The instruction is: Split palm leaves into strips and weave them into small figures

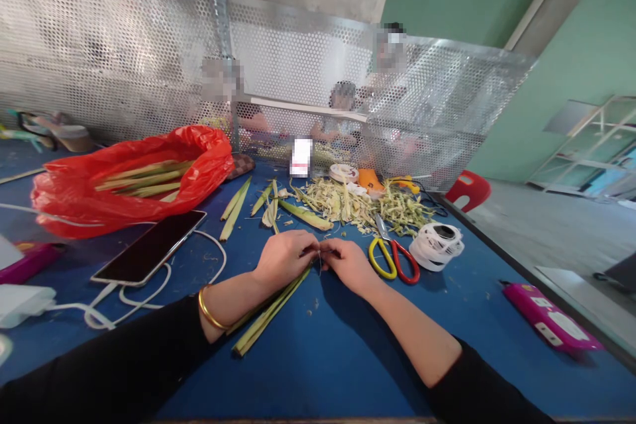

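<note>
My left hand (288, 258), a gold bangle at its wrist, is closed over the upper end of several long green leaf stalks (272, 315). These run from under the fingers toward the near edge of the table. Fingertips of my right hand (349, 265) are pinched together and meet those of the left. A thin pale thread (320, 258) shows at the meeting point; the fingers hide most of it. Just right of my right hand lie scissors (395, 255) with one yellow and one red handle.
A red plastic bag (134, 152) of stalks and a phone (152, 248) with a white cable are at left. Trimmed scraps (342, 202) and loose leaf pieces (303, 215) lie ahead. White tape rolls (437, 246) and a magenta packet (549, 318) are at right. Perforated metal panels (298, 53) stand behind.
</note>
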The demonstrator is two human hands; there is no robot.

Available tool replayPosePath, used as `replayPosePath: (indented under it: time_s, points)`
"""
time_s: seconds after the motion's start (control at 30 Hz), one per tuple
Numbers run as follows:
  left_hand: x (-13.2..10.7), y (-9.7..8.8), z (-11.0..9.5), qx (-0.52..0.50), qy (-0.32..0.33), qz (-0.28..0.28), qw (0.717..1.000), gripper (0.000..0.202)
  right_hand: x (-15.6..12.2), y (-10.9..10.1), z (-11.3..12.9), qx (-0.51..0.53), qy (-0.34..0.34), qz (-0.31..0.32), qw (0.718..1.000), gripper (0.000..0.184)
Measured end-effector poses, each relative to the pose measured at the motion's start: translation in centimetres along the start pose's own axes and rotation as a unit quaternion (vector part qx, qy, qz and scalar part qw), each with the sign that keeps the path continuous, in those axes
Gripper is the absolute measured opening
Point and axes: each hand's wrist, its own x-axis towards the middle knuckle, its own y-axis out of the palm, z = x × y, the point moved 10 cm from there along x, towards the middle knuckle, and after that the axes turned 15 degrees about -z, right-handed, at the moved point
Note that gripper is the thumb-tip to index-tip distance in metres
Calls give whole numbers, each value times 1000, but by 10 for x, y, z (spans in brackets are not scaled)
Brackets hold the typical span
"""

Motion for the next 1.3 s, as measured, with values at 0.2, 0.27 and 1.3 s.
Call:
replayPosePath:
  time_s: [0.2,0.27,1.3]
  points:
    - [-1,0,-8,15,46,-8,999,16,2,-1,-6,21,3,-22,1000,17]
    - [-2,1,-12,30,73,-6,997,18,3,-2,-7,15,3,-30,999,15]
    - [-2,-8,37,36,-148,-34,988,13,-6,-19,-15,-92,43,110,989,9]
